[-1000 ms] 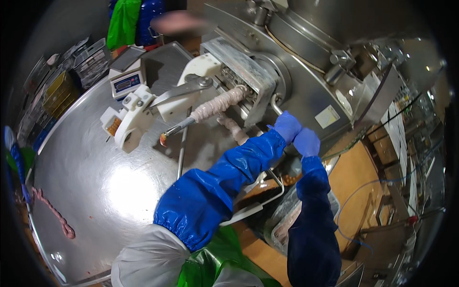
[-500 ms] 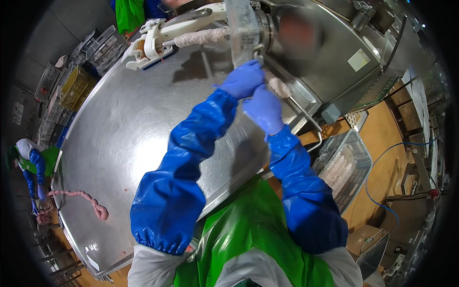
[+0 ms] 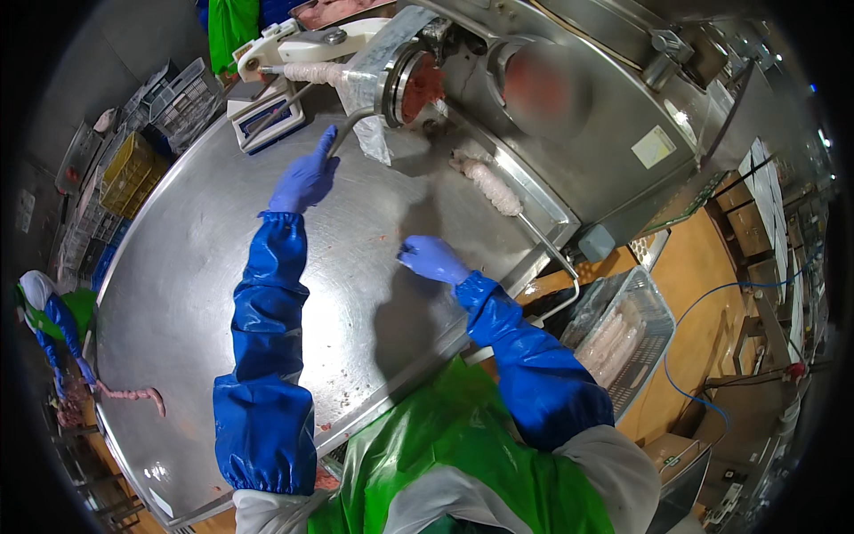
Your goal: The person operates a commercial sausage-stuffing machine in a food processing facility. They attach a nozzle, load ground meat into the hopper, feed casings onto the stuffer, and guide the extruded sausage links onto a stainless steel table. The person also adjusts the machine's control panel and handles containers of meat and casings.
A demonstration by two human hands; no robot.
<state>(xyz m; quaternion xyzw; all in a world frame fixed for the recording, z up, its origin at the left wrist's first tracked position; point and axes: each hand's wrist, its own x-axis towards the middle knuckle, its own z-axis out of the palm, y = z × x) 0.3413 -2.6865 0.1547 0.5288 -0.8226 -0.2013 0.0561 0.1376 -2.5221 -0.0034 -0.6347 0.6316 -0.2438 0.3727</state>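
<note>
My left hand (image 3: pixel 305 178), in a blue glove, is closed around the end of a bent metal handle (image 3: pixel 351 125), one finger stretched along it. That handle joins a round metal collar (image 3: pixel 391 89) packed with red ground meat (image 3: pixel 422 86). Beyond the collar, a stuffing tube (image 3: pixel 311 73) carries bunched pale casing, and a clear plastic sheet (image 3: pixel 369 133) hangs beside it. My right hand (image 3: pixel 433 258) hovers over the steel table (image 3: pixel 205 267), fingers bent together, nothing visible in them. Another casing-covered tube (image 3: pixel 491 187) lies beside the machine.
The steel machine (image 3: pixel 614 133) stands at the right, its round opening (image 3: pixel 509 76) partly blurred. A grey basket (image 3: pixel 636 351) with pale casings sits at lower right. A co-worker (image 3: pixel 62 311) at far left handles a sausage string (image 3: pixel 133 394). Crates (image 3: pixel 138 173) line the left wall.
The collar with its tube has swung left, away from the machine, showing meat inside. My hands have parted: the left moved left, the right nearer to me. The sausage string slid toward the co-worker.
</note>
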